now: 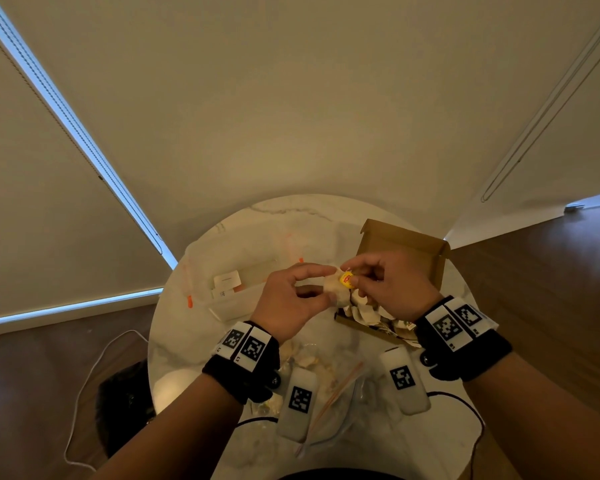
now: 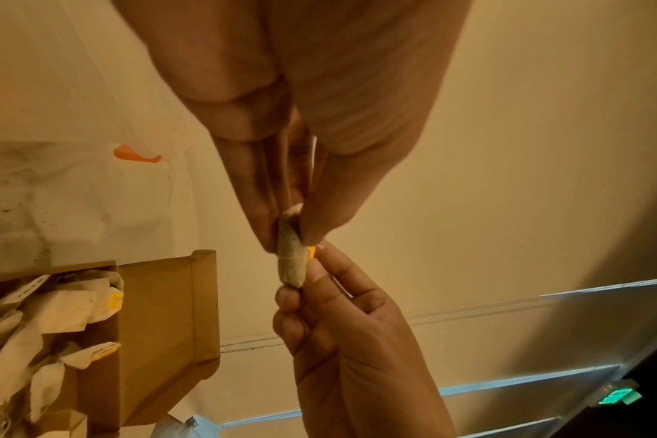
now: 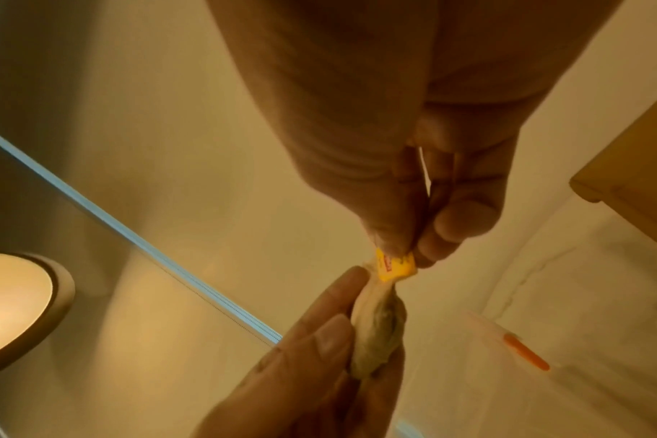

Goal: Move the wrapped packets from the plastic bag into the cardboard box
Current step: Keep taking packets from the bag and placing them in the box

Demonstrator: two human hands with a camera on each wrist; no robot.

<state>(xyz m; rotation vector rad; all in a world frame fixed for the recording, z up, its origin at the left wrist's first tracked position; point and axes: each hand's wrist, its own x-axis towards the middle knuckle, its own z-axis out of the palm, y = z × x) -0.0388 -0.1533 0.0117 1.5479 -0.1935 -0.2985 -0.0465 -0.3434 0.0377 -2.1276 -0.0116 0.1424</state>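
Above the near edge of the cardboard box [image 1: 400, 249], both hands hold one wrapped packet [image 1: 336, 291], a pale tea-bag pouch with a yellow tag [image 1: 347, 280]. My left hand [image 1: 330, 284] pinches the pouch [image 2: 291, 260] between thumb and fingers [image 2: 244, 183]. My right hand [image 1: 355, 280] pinches the yellow tag [image 3: 394, 266] with thumb and forefinger. The box [image 2: 162, 311] holds several packets [image 2: 57, 320] in a loose heap. The clear zip plastic bag [image 1: 336, 393] lies on the table under my wrists with several packets [image 1: 309, 362] inside.
A round white marble table [image 1: 187, 341] carries everything. A clear lidded container with orange clips [image 1: 236, 289] sits left of the hands. White tagged units [image 1: 300, 400] hang under both wrists. A white cable [image 1: 84, 393] and a dark object [image 1: 125, 407] lie on the wooden floor.
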